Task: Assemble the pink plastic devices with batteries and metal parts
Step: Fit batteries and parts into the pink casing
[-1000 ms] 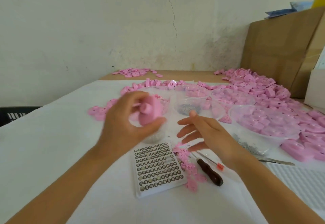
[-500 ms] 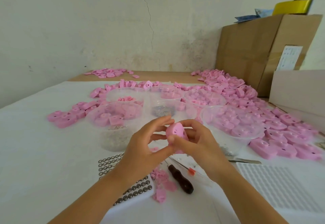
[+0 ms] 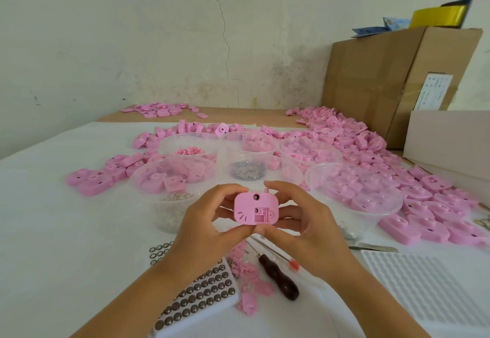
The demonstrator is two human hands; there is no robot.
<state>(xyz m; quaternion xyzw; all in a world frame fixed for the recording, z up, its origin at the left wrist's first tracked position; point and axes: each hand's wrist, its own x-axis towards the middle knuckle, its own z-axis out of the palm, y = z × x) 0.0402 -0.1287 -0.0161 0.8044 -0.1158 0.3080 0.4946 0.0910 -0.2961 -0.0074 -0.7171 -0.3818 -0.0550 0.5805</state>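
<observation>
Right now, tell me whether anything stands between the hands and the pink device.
Nothing visible does. The left hand and the right hand both grip the pink device by its sides, fingers directly on the plastic, holding it up above the table.

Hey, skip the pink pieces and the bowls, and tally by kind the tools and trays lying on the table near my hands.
Dark wooden-handled screwdriver: 1
Thin metal tool with a red end: 1
Flat metal tool, probably tweezers: 1
White trays: 2, the tray of button batteries and the ridged tray
Total: 5
</observation>
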